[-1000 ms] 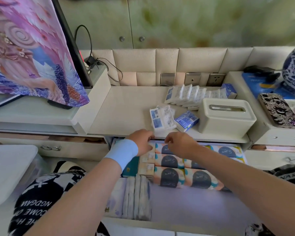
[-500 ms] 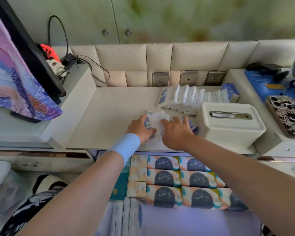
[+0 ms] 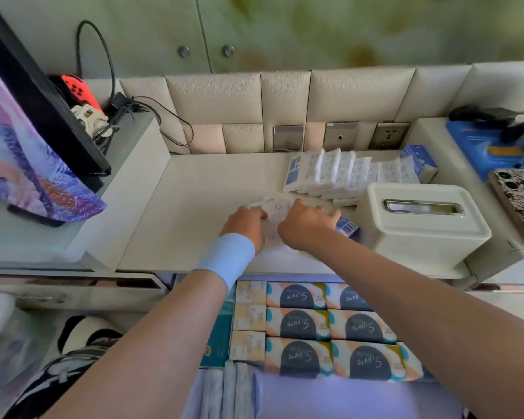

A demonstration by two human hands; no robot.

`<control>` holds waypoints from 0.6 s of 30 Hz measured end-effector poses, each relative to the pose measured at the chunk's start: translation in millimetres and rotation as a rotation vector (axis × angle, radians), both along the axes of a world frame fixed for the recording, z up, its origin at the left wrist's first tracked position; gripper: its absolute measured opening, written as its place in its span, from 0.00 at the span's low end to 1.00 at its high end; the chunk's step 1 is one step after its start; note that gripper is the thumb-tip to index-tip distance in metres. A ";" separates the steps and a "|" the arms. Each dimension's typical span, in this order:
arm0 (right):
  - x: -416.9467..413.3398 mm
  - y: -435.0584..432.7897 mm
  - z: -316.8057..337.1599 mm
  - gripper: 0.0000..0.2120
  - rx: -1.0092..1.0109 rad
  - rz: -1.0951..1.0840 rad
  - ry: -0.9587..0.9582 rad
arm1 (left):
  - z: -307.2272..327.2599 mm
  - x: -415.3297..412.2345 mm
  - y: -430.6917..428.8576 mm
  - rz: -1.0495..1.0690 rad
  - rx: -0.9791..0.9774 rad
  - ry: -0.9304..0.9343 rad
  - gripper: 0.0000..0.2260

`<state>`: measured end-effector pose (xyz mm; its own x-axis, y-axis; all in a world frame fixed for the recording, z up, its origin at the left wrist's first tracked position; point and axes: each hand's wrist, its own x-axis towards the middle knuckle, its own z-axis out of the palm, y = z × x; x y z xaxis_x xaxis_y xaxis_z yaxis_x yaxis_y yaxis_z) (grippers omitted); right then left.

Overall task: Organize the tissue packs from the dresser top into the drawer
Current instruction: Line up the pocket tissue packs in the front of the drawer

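Note:
On the cream dresser top [image 3: 194, 207] my left hand [image 3: 247, 223] and my right hand [image 3: 307, 223] both grip small white tissue packs [image 3: 274, 208] lying between them. A blue tissue pack [image 3: 348, 229] pokes out from under my right hand. A row of white tissue packs [image 3: 333, 173] with a blue pack [image 3: 419, 161] at its end stands at the back right. Below, the open drawer [image 3: 300, 397] holds rows of patterned tissue packs [image 3: 330, 328], with narrow beige packs [image 3: 248, 322] at their left.
A white tissue box [image 3: 421, 225] stands right of my hands. A screen draped with a purple cloth [image 3: 28, 152], a red controller [image 3: 79, 89] and cables sit on the raised left shelf. A patterned phone case [image 3: 518, 201] and a blue box [image 3: 484, 146] lie far right.
Both hands rose from the drawer's tissue packs to the dresser top and closed around the loose white packs there. The camera view shifted up and left.

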<state>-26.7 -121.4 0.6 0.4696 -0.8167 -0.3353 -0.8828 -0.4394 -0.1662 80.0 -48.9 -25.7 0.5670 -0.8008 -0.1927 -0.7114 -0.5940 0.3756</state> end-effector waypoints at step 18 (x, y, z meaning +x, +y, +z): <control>-44.3 39.9 3.1 0.23 0.813 -0.225 -0.743 | 21.9 -3.6 79.3 0.299 -0.246 1.110 0.16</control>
<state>-71.0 -81.5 3.7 0.6443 -0.5744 -0.5048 -0.4905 0.1960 -0.8491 76.5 30.5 -3.9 0.3578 -0.7488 -0.5579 0.2337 -0.5067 0.8299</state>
